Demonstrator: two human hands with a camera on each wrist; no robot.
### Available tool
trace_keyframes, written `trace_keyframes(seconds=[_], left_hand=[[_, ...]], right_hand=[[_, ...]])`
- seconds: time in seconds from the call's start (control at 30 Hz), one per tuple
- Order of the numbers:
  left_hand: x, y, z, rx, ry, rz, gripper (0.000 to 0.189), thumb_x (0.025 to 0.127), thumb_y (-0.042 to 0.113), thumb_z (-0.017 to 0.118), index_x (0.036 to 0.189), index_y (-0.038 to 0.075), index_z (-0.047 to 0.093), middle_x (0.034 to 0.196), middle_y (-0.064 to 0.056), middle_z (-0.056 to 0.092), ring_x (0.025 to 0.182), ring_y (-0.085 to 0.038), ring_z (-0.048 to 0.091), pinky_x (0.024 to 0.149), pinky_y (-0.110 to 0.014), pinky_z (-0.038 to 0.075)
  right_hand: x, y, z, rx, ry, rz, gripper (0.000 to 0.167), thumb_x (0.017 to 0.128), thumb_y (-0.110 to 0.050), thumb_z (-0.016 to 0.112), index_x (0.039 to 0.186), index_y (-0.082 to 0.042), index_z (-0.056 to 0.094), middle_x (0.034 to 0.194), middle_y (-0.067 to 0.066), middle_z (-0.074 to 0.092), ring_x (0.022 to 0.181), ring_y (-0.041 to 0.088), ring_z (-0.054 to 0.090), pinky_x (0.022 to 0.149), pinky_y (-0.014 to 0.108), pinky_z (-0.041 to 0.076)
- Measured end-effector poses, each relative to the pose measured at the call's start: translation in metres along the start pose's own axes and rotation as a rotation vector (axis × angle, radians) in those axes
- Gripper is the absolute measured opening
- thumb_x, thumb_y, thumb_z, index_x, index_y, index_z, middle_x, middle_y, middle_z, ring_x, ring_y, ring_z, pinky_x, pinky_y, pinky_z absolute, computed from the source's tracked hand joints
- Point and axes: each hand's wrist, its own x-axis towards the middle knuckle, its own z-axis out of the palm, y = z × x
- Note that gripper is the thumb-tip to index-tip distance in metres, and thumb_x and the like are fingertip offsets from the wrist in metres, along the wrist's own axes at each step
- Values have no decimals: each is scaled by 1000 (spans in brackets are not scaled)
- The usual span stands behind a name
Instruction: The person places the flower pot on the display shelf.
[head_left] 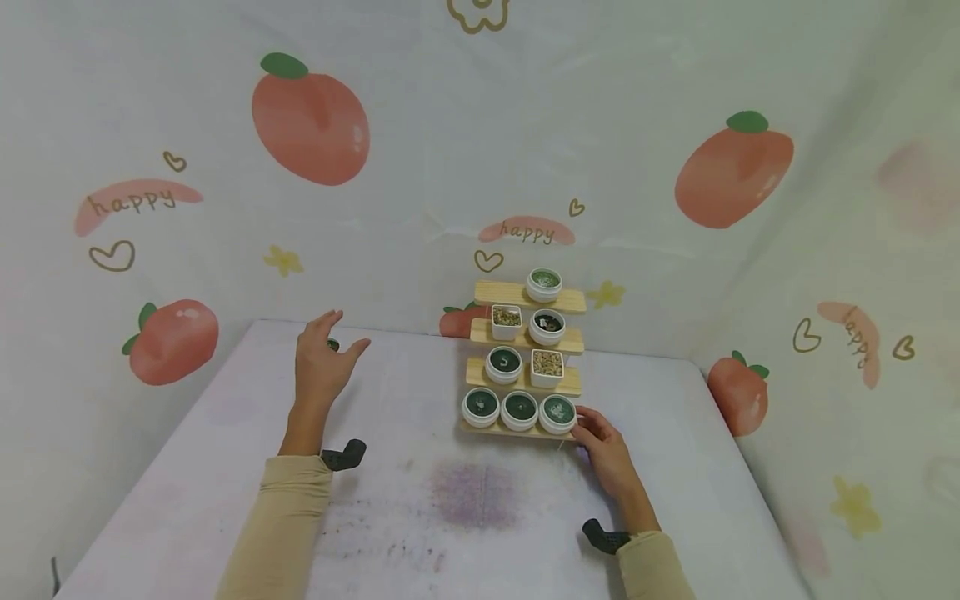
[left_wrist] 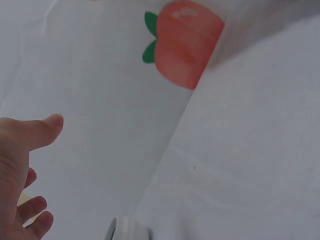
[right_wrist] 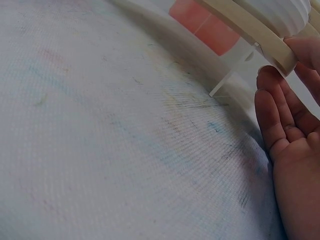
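A tiered wooden display stand (head_left: 489, 377) bears several small white round pots and two square pots. My right hand (head_left: 609, 454) is at the right end of its lowest board, beside a round pot (head_left: 558, 412) with green contents. In the right wrist view the thumb lies over the board (right_wrist: 272, 47) and the fingers curl beneath, pinching its end. My left hand (head_left: 324, 362) hovers at the left with thumb and fingers spread, nothing between them. Partly hidden behind it is a small dark green thing (head_left: 333, 343); the left wrist view shows a white ribbed pot (left_wrist: 129, 230) below the fingers.
A white cloth covers the table (head_left: 405, 400), with a purple stain (head_left: 480, 496) near the middle. White fabric walls (head_left: 420, 167) with printed red fruit rise behind and at the sides. A clear support leg (right_wrist: 232, 72) stands under the lowest board.
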Motion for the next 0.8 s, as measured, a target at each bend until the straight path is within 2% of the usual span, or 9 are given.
trace_keyframes(seconds=[0.1,0.23,0.33,0.57,0.8], left_hand=[[2,-9,-1,17,-17,-18,68,87,24,82,146,6,53,153,-19,49,143,-43,41,117,-58,36],[2,-20,-4,36,-31,-80,68,88,26,81,147,7,53,154,-18,47,144,-43,38,118,-60,34],[1,-29,-6,42,-16,-118,67,87,25,81,145,5,54,152,-19,48,143,-43,39,118,-60,34],[2,-48,-3,47,15,-143,67,84,20,83,140,-2,55,146,-26,50,141,-44,42,120,-55,33],[7,-55,1,33,-44,-234,72,87,23,80,147,-1,48,148,-27,44,142,-45,39,121,-54,32]], right_hand=[[-1,0,-1,-13,7,8,42,97,-15,67,137,-9,57,102,-12,67,95,7,61,82,20,51],[-1,-1,-2,-31,10,10,43,97,-18,69,138,-10,58,104,-11,66,96,7,61,83,20,51],[0,-3,-1,-35,15,12,44,96,-20,69,138,-10,58,105,-9,65,98,8,61,84,20,52],[0,-2,-1,-41,19,42,44,96,-19,70,138,-10,58,105,-10,66,97,8,61,84,21,52],[-1,-2,0,-39,20,26,44,96,-20,69,138,-10,59,105,-10,66,97,9,61,83,22,51]])
